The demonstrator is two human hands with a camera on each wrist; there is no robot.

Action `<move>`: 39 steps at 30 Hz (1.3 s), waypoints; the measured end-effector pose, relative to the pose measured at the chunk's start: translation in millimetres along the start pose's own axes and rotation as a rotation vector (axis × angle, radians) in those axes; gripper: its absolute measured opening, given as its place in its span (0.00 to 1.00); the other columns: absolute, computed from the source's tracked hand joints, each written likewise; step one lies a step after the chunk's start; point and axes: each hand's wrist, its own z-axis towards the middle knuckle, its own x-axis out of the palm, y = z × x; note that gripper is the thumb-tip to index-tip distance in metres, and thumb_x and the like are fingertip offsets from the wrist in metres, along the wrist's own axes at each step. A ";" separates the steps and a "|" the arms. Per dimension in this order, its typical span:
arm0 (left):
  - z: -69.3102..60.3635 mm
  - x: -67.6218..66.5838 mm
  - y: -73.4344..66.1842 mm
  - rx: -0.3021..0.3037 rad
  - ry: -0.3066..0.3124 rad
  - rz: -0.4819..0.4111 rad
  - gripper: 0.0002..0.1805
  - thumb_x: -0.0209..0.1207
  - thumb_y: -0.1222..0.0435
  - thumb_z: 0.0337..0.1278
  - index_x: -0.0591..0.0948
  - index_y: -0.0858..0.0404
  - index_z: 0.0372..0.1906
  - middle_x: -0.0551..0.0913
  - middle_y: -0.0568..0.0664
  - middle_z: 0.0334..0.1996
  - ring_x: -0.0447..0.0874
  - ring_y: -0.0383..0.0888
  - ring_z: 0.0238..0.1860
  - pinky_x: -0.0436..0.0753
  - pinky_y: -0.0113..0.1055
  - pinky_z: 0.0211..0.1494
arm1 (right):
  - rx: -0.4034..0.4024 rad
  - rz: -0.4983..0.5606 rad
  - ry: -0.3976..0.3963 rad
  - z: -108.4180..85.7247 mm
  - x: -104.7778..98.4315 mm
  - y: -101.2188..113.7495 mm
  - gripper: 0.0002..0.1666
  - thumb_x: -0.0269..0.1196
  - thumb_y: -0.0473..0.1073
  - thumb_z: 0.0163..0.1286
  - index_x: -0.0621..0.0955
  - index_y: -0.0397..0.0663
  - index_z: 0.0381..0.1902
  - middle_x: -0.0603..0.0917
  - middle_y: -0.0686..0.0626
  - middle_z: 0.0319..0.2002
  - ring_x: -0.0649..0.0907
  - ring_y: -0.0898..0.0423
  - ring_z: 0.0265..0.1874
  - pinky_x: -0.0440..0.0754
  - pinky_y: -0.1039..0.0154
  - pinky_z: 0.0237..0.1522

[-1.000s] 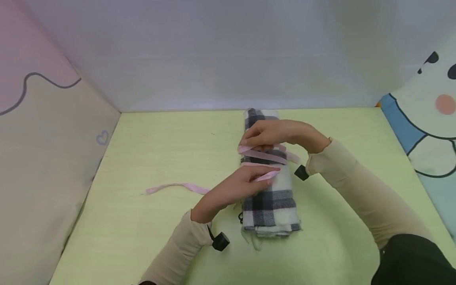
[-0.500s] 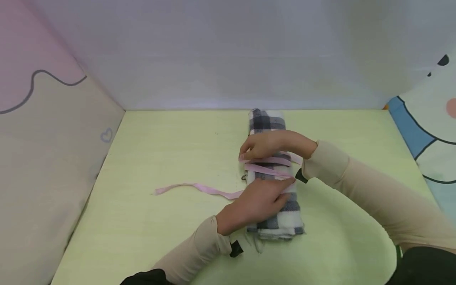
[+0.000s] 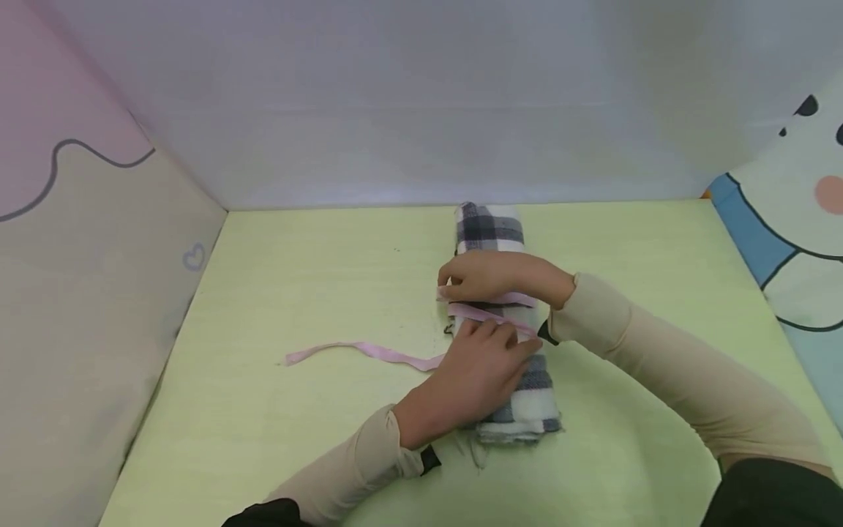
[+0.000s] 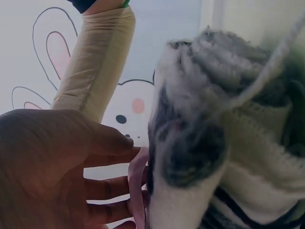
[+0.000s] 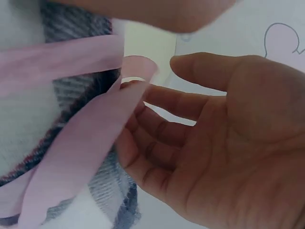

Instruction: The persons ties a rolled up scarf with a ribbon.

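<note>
A folded plaid scarf [image 3: 514, 402] in white and dark grey lies lengthwise on the table, fringe towards me. Pink ribbon [image 3: 490, 315] crosses its middle in bands. My left hand [image 3: 470, 377] reaches over the near half; at its right side, thumb and forefinger pinch the ribbon [image 4: 138, 181]. Farther up, my right hand [image 3: 487, 272] arches over the scarf to its left edge. In the right wrist view, that hand's bent fingers [image 5: 157, 138] touch the ribbon [image 5: 81, 143] beside the scarf, with the thumb [image 5: 200, 69] apart from them. The scarf's underside is hidden.
A loose ribbon tail [image 3: 369, 353] trails left over the pale yellow-green table [image 3: 316, 278]. White panel [image 3: 421, 146] closes off the back; a patterned panel [image 3: 99, 293] stands left, a cartoon-printed one [image 3: 790, 219] right.
My left hand has moved right across the scarf, bringing its ribbon end to the right side. My right hand has come slightly nearer, staying by the left edge.
</note>
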 end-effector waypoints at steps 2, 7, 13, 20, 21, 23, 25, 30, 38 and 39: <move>-0.3 1.1 2.6 0.009 -0.033 -0.002 0.16 0.52 0.55 0.80 0.83 0.42 0.63 0.84 0.41 0.44 0.84 0.41 0.51 0.77 0.39 0.48 | 0.012 -0.019 -0.019 -1.2 0.7 1.3 0.25 0.52 0.48 0.84 0.77 0.42 0.70 0.84 0.43 0.59 0.85 0.52 0.52 0.81 0.50 0.61; -1.5 3.2 13.2 0.034 -0.068 -0.080 0.14 0.53 0.56 0.80 0.86 0.43 0.58 0.84 0.41 0.46 0.83 0.43 0.55 0.78 0.41 0.54 | -0.002 -0.054 -0.105 -6.7 -0.3 -0.8 0.24 0.53 0.45 0.83 0.77 0.40 0.69 0.86 0.45 0.49 0.85 0.54 0.42 0.83 0.51 0.57; -7.3 -0.5 30.4 0.066 -0.060 -0.174 0.12 0.53 0.58 0.80 0.87 0.45 0.51 0.84 0.40 0.47 0.82 0.43 0.59 0.76 0.41 0.58 | -0.082 -0.049 -0.224 -20.1 2.0 -12.3 0.21 0.54 0.44 0.83 0.80 0.42 0.65 0.86 0.46 0.48 0.84 0.54 0.43 0.83 0.52 0.53; -19.9 -5.2 45.4 0.046 -0.032 -0.213 0.09 0.56 0.59 0.78 0.86 0.46 0.49 0.85 0.38 0.47 0.83 0.41 0.50 0.76 0.40 0.57 | -0.113 0.085 -0.309 -48.8 14.1 -29.9 0.18 0.55 0.45 0.83 0.81 0.46 0.64 0.84 0.48 0.56 0.84 0.54 0.49 0.83 0.52 0.52; -21.1 -5.7 47.0 0.041 -0.035 -0.221 0.09 0.56 0.60 0.77 0.86 0.47 0.48 0.85 0.38 0.45 0.83 0.41 0.49 0.76 0.40 0.56 | -0.107 0.107 -0.318 -53.5 15.7 -31.7 0.18 0.56 0.45 0.83 0.81 0.47 0.64 0.84 0.48 0.56 0.84 0.54 0.50 0.83 0.52 0.52; -22.4 -6.1 50.2 0.042 -0.066 -0.247 0.08 0.57 0.61 0.76 0.86 0.48 0.48 0.86 0.37 0.44 0.84 0.40 0.47 0.76 0.39 0.54 | -0.101 0.134 -0.339 -61.9 19.0 -35.2 0.17 0.56 0.45 0.83 0.81 0.48 0.63 0.85 0.50 0.56 0.84 0.55 0.51 0.83 0.52 0.53; -22.3 -6.2 53.9 0.063 -0.137 -0.278 0.08 0.58 0.63 0.75 0.87 0.50 0.46 0.87 0.37 0.41 0.84 0.38 0.42 0.77 0.37 0.49 | -0.102 0.156 -0.359 -68.9 23.6 -39.1 0.17 0.57 0.46 0.83 0.81 0.50 0.63 0.86 0.52 0.56 0.84 0.57 0.51 0.83 0.52 0.53; -20.5 -7.7 66.7 0.075 -0.355 -0.389 0.09 0.57 0.67 0.72 0.87 0.55 0.43 0.88 0.40 0.34 0.80 0.36 0.32 0.76 0.36 0.42 | -0.114 0.189 -0.399 -80.2 40.5 -46.7 0.15 0.59 0.45 0.82 0.82 0.56 0.61 0.86 0.56 0.54 0.83 0.60 0.49 0.83 0.58 0.47; -16.0 -2.1 98.5 -0.072 -0.269 -0.424 0.08 0.60 0.65 0.74 0.85 0.58 0.51 0.85 0.46 0.44 0.79 0.43 0.40 0.78 0.40 0.46 | -0.217 0.225 -0.407 -88.1 63.4 -37.9 0.14 0.61 0.43 0.80 0.82 0.56 0.60 0.85 0.55 0.54 0.82 0.60 0.42 0.83 0.63 0.41; -14.9 -0.5 102.0 -0.081 -0.239 -0.414 0.10 0.60 0.64 0.75 0.84 0.58 0.54 0.84 0.47 0.47 0.80 0.45 0.44 0.78 0.41 0.48 | -0.227 0.220 -0.404 -87.6 65.2 -36.8 0.14 0.61 0.43 0.80 0.82 0.55 0.60 0.85 0.55 0.54 0.82 0.60 0.42 0.83 0.63 0.42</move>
